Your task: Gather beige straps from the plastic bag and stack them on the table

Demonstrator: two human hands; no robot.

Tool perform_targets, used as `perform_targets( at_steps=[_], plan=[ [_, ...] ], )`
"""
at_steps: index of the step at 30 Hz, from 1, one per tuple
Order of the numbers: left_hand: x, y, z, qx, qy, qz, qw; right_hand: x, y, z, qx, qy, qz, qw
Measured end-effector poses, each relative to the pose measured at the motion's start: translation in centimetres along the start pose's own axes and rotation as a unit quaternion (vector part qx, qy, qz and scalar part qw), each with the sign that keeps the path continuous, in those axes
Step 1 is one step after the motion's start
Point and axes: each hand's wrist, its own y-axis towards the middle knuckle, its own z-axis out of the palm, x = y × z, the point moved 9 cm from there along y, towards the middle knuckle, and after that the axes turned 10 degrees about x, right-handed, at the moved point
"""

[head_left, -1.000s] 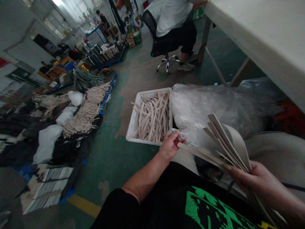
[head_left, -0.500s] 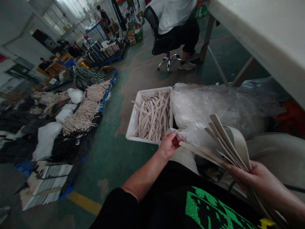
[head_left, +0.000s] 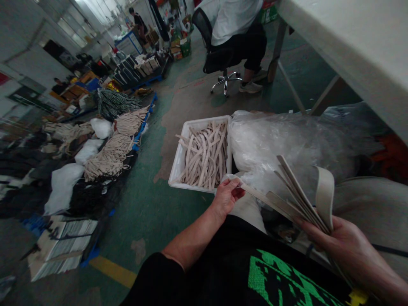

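Note:
My right hand (head_left: 341,244) is closed around a bundle of beige flat straps (head_left: 304,202), whose ends fan up and to the left. One strap curls over in a loop above the knuckles. From this bundle a single strap (head_left: 259,195) reaches left to my left hand (head_left: 227,196). Thumb and fingers of the left hand pinch together at that strap's end. A bit of clear plastic (head_left: 232,176) shows at the same fingertips; how it sits around the strap end is hard to make out. Right beyond the left hand stands a white bin (head_left: 174,172) holding many loose beige straps (head_left: 205,153).
Clear plastic bags (head_left: 270,138) lie beside the bin, under a pale table edge (head_left: 347,46). A person (head_left: 237,25) sits on a wheeled office chair (head_left: 219,59) ahead. At left, pallets carry strap bundles (head_left: 108,155) and stacked boards (head_left: 65,242).
The left fingers have come onto the strap end, which was just right of them before. In the right hand, the looped strap has shifted right and the bundle has turned slightly.

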Motion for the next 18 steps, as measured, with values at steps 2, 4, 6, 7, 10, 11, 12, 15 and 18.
perform_targets(
  at_steps=[2, 4, 6, 7, 10, 11, 12, 15, 18],
  plan=[
    [0.4, 0.0, -0.2, -0.005, -0.007, -0.007, 1.000, 0.6, -0.2, 0.3, 0.007, -0.038, -0.012, 0.999],
    [0.7, 0.0, -0.3, -0.006, -0.009, -0.010, 1.000, 1.2, -0.4, 0.4, 0.007, -0.075, -0.033, 0.997],
    [0.4, 0.0, -0.2, -0.004, -0.005, 0.000, 1.000, 1.6, -0.6, 0.6, 0.010, -0.097, -0.052, 0.994],
    [0.2, 0.0, -0.2, -0.002, -0.003, 0.008, 1.000, 1.7, -0.6, 0.7, 0.010, -0.103, -0.057, 0.993],
    [-0.2, -0.3, 0.4, 0.012, 0.005, 0.018, 1.000, 2.0, -0.7, 0.5, -0.002, -0.111, -0.067, 0.992],
    [0.1, -0.5, 0.7, 0.019, 0.006, 0.012, 1.000, 2.3, -0.6, 0.5, -0.006, -0.113, -0.072, 0.991],
    [0.6, -0.7, 0.9, 0.025, 0.008, 0.001, 1.000, 2.7, -0.4, 0.5, -0.008, -0.112, -0.078, 0.991],
    [3.3, -1.7, 1.9, 0.041, 0.008, -0.050, 0.998, 4.1, 0.9, 1.5, 0.010, -0.084, -0.080, 0.993],
    [5.7, -2.5, 3.1, 0.076, 0.010, -0.083, 0.994, 4.7, 2.8, 2.8, 0.040, -0.025, -0.055, 0.997]
  ],
)
